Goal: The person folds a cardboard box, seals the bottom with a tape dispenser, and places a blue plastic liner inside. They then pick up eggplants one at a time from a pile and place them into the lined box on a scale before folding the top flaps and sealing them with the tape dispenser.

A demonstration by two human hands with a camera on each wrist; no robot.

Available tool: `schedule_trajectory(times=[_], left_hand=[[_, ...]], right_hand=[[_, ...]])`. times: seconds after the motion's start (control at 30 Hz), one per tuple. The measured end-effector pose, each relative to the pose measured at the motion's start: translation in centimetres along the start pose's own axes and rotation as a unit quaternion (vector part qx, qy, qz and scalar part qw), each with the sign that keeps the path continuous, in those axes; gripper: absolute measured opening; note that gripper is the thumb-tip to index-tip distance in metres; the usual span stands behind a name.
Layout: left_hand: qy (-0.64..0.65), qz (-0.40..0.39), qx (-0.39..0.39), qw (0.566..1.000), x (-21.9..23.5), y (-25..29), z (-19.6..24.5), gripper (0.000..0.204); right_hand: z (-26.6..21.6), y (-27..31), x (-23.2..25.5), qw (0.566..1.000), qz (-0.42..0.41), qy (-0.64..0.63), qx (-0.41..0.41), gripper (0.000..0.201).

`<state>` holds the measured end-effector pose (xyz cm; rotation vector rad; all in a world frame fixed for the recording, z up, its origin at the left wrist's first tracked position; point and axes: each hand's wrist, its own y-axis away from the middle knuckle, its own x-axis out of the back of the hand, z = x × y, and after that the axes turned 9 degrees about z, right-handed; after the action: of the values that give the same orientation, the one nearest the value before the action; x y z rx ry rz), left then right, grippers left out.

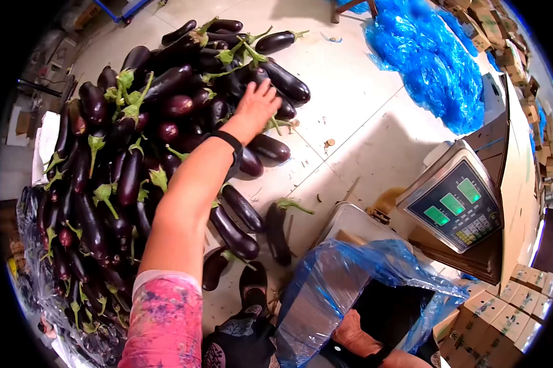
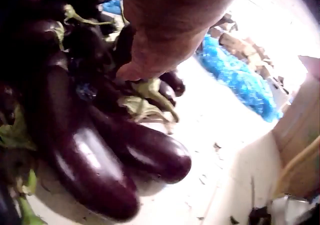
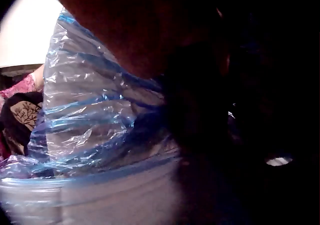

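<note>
Over the upper right part of a big heap of dark purple eggplants [image 1: 178, 104], my left hand [image 1: 258, 107] reaches down with its fingers spread on an eggplant. In the left wrist view, the left hand [image 2: 165, 40] is above green stems, and its fingertips are largely hidden. Two glossy eggplants [image 2: 95, 165] lie just below it on the floor. My right hand [image 1: 350, 331] is inside the opening of a blue plastic bag [image 1: 331, 276]. Deep shadow hides its fingers, so I cannot tell whether it holds anything.
A scale display [image 1: 454, 202] with green digits stands beside the bag, against a cardboard sheet [image 1: 518, 184]. Crumpled blue plastic [image 1: 430, 61] lies on the floor at the upper right. Stacked cartons [image 1: 491, 319] stand at lower right. Loose eggplants [image 1: 233, 233] lie near the person's feet.
</note>
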<state>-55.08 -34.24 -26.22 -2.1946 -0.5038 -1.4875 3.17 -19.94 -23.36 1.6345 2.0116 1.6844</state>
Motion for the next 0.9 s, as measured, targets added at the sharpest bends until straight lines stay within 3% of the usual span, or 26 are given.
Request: schedule_trajectory(times=[0.03,0.1,0.13,0.2,0.23,0.3,0.33,0.37,0.4,0.47,0.6,0.67,0.7,0.77,0.8,0.87,0.9], left_hand=[[-0.017,0.023,0.006,1.000,-0.9,0.0,-0.2,0.040],[-0.041,0.071,-0.008,0.997,-2.5,-0.3,0.3,0.027],[-0.011,0.031,-0.012,0.999,-1.9,-0.5,0.6,0.025],[0.046,-0.055,-0.024,0.997,-0.1,-0.5,1.0,0.022],[0.025,-0.003,-0.057,0.998,0.3,-0.2,0.7,0.026],[0.233,0.026,0.071,0.969,3.1,2.2,1.3,0.028],[0.334,0.039,0.136,0.932,5.1,3.2,1.6,0.032],[0.391,0.051,0.172,0.903,6.0,4.4,1.1,0.048],[0.475,-0.019,0.237,0.848,7.3,5.6,0.5,0.049],[0.664,-0.008,0.298,0.686,11.2,8.9,0.2,0.046],[0.795,0.014,0.373,0.479,18.4,13.8,1.3,0.039],[0.841,0.033,0.370,0.393,19.0,15.6,2.1,0.039],[0.851,0.042,0.369,0.372,19.5,16.1,2.4,0.040],[0.872,0.032,0.326,0.364,23.6,16.0,3.8,0.052],[0.860,0.008,0.305,0.410,25.5,16.2,4.1,0.070],[0.855,0.013,0.285,0.432,27.8,15.9,5.2,0.077],[0.863,0.005,0.255,0.436,28.8,15.8,5.6,0.076]], right_hand=[[3.0,-0.4,-3.5,0.998,0.019,-0.062,-0.007,0.077],[1.8,-0.2,-2.3,0.999,0.013,-0.037,0.007,0.072],[0.9,-0.1,-1.5,1.000,0.010,-0.024,0.015,0.070],[-5.7,0.3,5.6,0.988,-0.083,0.126,0.042,0.070],[-5.8,0.1,5.6,0.987,-0.082,0.136,0.040,0.072],[-5.3,0.1,5.1,0.984,-0.081,0.157,0.038,0.077],[-5.1,0.0,4.9,0.986,-0.069,0.151,0.035,0.080],[-5.0,-0.1,4.9,0.987,-0.057,0.146,0.030,0.083],[-5.7,-0.1,5.4,0.988,-0.051,0.142,0.022,0.086],[-6.8,0.1,6.5,0.991,-0.041,0.129,0.003,0.093],[-7.8,0.1,7.7,0.994,-0.012,0.105,-0.001,0.103],[-7.6,0.2,8.2,0.993,0.006,0.115,0.008,0.101],[-8.1,0.6,9.4,0.991,0.016,0.130,0.011,0.095],[-9.4,2.0,11.9,0.988,0.032,0.154,0.002,0.079],[-9.6,2.6,13.2,0.986,0.040,0.163,0.002,0.070],[-9.4,4.0,15.8,0.984,0.056,0.170,0.024,0.050],[-8.4,4.9,16.7,0.982,0.079,0.164,0.055,0.055]])
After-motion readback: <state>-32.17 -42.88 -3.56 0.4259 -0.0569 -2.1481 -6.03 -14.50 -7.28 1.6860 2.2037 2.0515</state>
